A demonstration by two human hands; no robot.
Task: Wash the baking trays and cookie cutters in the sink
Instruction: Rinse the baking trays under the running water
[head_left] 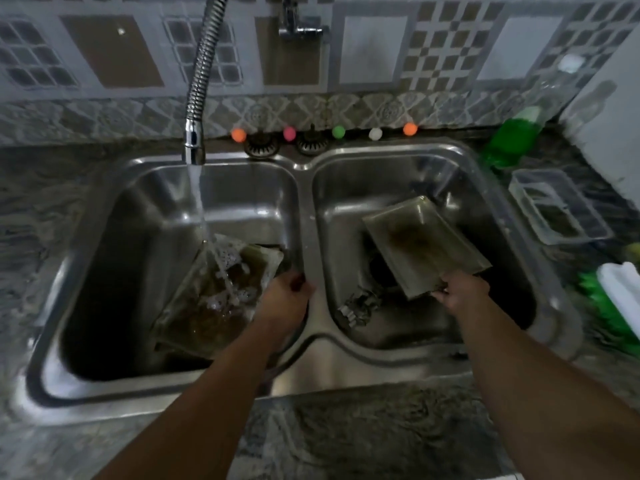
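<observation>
— Two trays sit in the sink (304,202), one per basin?
— Yes. Left hand (284,299) grips the left tray (207,306) under the tap's (199,98) stream; right hand (462,292) pinches the tilted right tray's (422,240) near edge, cutters (358,308) just beside it.

We saw a double sink (304,372) set in the table (381,431) at mid-frame. One baking tray (207,306) lay in its left basin under the faucet (199,98); another tray (422,244) leaned in the right basin, cookie cutters (358,308) below it toward the frame's bottom. A bottle (512,136) stood at upper right.
</observation>
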